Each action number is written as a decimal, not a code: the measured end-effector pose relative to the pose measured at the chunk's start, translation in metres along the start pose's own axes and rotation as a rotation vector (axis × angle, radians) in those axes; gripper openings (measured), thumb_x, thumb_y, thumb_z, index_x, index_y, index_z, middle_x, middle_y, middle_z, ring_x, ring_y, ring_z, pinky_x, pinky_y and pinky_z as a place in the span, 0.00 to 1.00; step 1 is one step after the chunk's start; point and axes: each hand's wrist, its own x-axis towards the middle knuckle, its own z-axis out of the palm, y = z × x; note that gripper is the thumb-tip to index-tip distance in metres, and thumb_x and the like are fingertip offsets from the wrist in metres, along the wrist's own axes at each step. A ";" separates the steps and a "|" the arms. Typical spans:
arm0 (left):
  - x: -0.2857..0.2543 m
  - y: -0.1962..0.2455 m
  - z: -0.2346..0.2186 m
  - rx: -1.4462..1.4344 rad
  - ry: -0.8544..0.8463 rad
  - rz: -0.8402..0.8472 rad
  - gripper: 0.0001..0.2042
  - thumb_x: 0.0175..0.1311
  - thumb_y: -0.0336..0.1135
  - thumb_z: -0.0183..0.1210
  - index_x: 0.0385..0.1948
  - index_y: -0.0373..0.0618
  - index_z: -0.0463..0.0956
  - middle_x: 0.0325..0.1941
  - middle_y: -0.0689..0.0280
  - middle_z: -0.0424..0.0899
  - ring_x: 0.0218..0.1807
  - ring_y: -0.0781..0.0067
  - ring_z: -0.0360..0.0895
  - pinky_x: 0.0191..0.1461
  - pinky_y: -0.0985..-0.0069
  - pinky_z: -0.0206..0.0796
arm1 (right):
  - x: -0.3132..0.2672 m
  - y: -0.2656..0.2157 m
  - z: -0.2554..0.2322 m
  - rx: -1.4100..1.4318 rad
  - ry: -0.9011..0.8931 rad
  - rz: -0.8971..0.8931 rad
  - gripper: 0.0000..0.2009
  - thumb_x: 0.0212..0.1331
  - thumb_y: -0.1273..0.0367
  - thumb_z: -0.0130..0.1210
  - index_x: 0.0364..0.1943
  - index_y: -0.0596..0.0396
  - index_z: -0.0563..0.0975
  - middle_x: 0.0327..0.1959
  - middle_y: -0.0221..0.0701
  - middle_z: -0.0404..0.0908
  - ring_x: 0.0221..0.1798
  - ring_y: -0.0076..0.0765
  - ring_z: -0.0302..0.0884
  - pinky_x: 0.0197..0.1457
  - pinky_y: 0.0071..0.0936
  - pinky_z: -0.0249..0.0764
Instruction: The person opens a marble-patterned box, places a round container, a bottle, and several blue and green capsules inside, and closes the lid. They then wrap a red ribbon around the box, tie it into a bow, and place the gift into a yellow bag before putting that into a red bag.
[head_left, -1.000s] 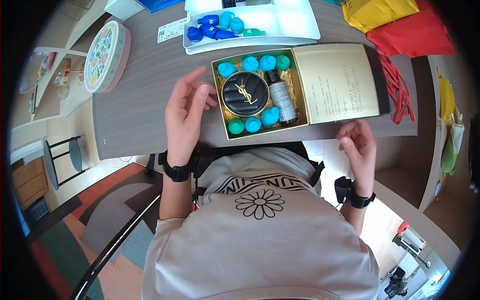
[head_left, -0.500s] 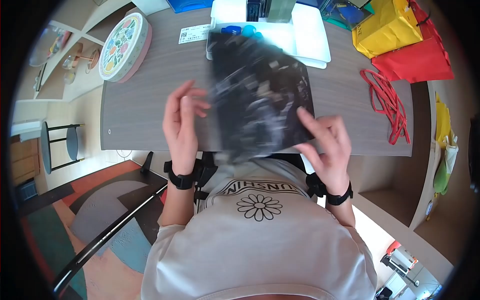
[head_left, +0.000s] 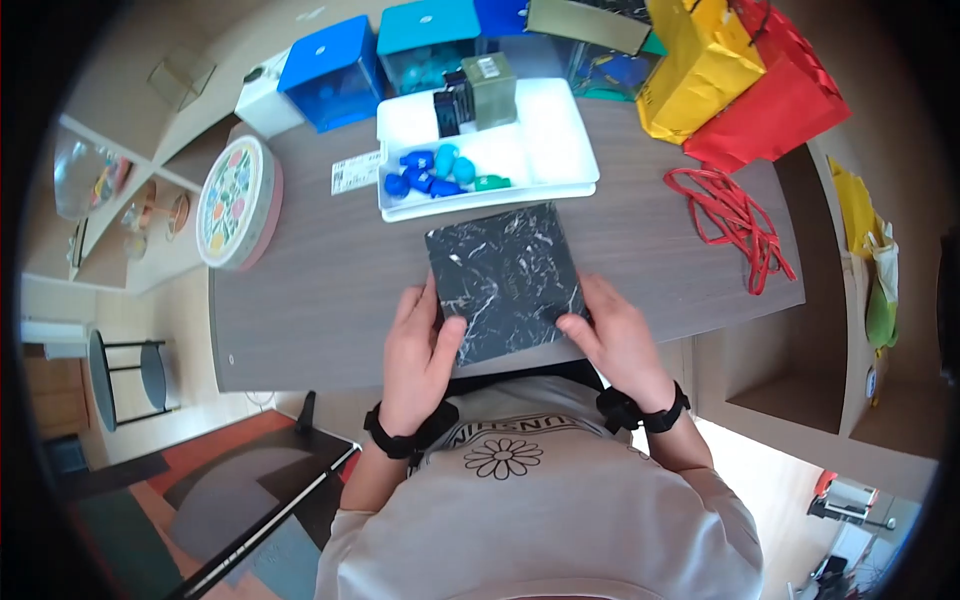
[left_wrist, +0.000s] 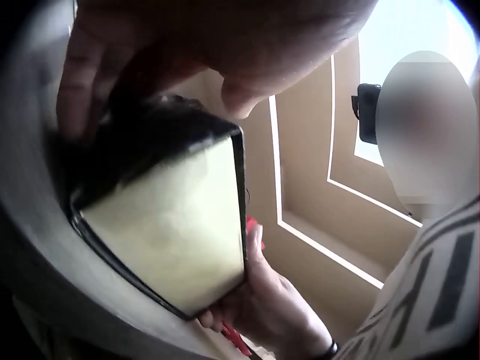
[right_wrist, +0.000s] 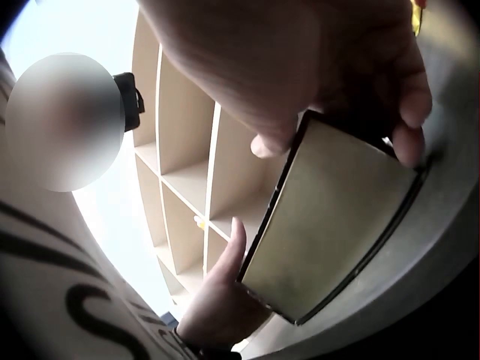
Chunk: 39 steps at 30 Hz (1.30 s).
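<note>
A closed box with a black marbled lid [head_left: 505, 280] lies at the table's front edge in the head view. My left hand [head_left: 418, 355] grips its left side, thumb on the lid's edge. On the right side my right hand [head_left: 620, 345] holds it the same way, thumb on top. The left wrist view shows the box's pale gold side [left_wrist: 176, 225] between both hands; the right wrist view shows a similar gold side [right_wrist: 330, 221]. What lies inside the box is hidden.
Behind the box stands a white tray [head_left: 560, 150] with blue and teal capsules [head_left: 418, 178] and small boxes. Red cords [head_left: 735, 225] lie at the right, near yellow [head_left: 700, 75] and red bags [head_left: 780, 95]. A round floral tin [head_left: 238, 200] is at the left.
The box was open with its contents showing; its lid swung over from the right and now covers it. Both hands moved in to grip its sides. The head view has shifted.
</note>
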 end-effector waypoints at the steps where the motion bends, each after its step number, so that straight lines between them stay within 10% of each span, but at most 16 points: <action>1: 0.001 0.002 0.001 -0.026 0.018 -0.010 0.23 0.72 0.38 0.52 0.62 0.30 0.69 0.44 0.58 0.72 0.44 0.67 0.70 0.48 0.76 0.64 | 0.000 -0.003 -0.002 0.003 -0.035 0.009 0.30 0.70 0.53 0.53 0.67 0.60 0.67 0.49 0.48 0.77 0.49 0.62 0.78 0.51 0.46 0.75; 6: 0.004 -0.011 0.007 -0.120 0.041 -0.065 0.22 0.72 0.32 0.54 0.64 0.32 0.67 0.55 0.58 0.70 0.51 0.68 0.71 0.55 0.77 0.64 | 0.004 0.021 -0.020 0.116 -0.140 -0.040 0.32 0.68 0.52 0.53 0.68 0.61 0.65 0.49 0.48 0.75 0.49 0.58 0.78 0.51 0.45 0.75; 13: -0.008 -0.037 0.011 -0.153 0.137 -0.099 0.21 0.80 0.41 0.45 0.61 0.31 0.69 0.57 0.57 0.74 0.59 0.67 0.70 0.68 0.74 0.55 | 0.023 0.130 -0.116 -0.688 0.754 0.286 0.30 0.54 0.65 0.69 0.60 0.59 0.71 0.51 0.47 0.72 0.53 0.55 0.74 0.54 0.43 0.76; 19: -0.007 -0.036 0.007 -0.243 0.109 -0.120 0.19 0.81 0.42 0.44 0.54 0.33 0.74 0.46 0.66 0.78 0.49 0.78 0.70 0.57 0.80 0.61 | 0.014 0.182 -0.153 -0.808 0.483 0.347 0.21 0.51 0.64 0.70 0.47 0.58 0.78 0.45 0.41 0.76 0.51 0.51 0.74 0.54 0.43 0.75; 26: -0.005 -0.036 0.008 -0.313 0.103 -0.130 0.18 0.81 0.41 0.45 0.52 0.34 0.75 0.42 0.70 0.79 0.44 0.83 0.69 0.51 0.83 0.61 | 0.008 0.174 -0.171 -0.919 0.710 0.476 0.15 0.48 0.61 0.72 0.33 0.55 0.81 0.42 0.38 0.81 0.49 0.50 0.76 0.50 0.42 0.76; 29: -0.005 -0.037 0.007 -0.310 0.099 -0.135 0.17 0.81 0.41 0.45 0.52 0.35 0.75 0.42 0.70 0.79 0.44 0.83 0.69 0.51 0.83 0.61 | -0.006 0.178 -0.178 -0.927 0.354 0.627 0.15 0.52 0.62 0.69 0.37 0.56 0.79 0.39 0.40 0.84 0.48 0.51 0.79 0.49 0.42 0.77; 35: -0.004 -0.040 0.005 -0.327 0.085 -0.167 0.17 0.80 0.40 0.46 0.51 0.34 0.75 0.40 0.72 0.77 0.40 0.86 0.67 0.45 0.85 0.59 | 0.006 0.191 -0.202 -0.614 0.594 0.449 0.09 0.65 0.64 0.56 0.41 0.54 0.79 0.29 0.43 0.84 0.35 0.54 0.82 0.42 0.47 0.77; 39: -0.004 -0.038 0.002 -0.323 0.082 -0.163 0.16 0.79 0.39 0.47 0.54 0.35 0.75 0.40 0.73 0.76 0.39 0.86 0.66 0.42 0.86 0.58 | 0.023 0.127 -0.242 0.040 0.936 0.126 0.07 0.72 0.67 0.52 0.44 0.55 0.78 0.21 0.22 0.76 0.24 0.13 0.68 0.30 0.17 0.64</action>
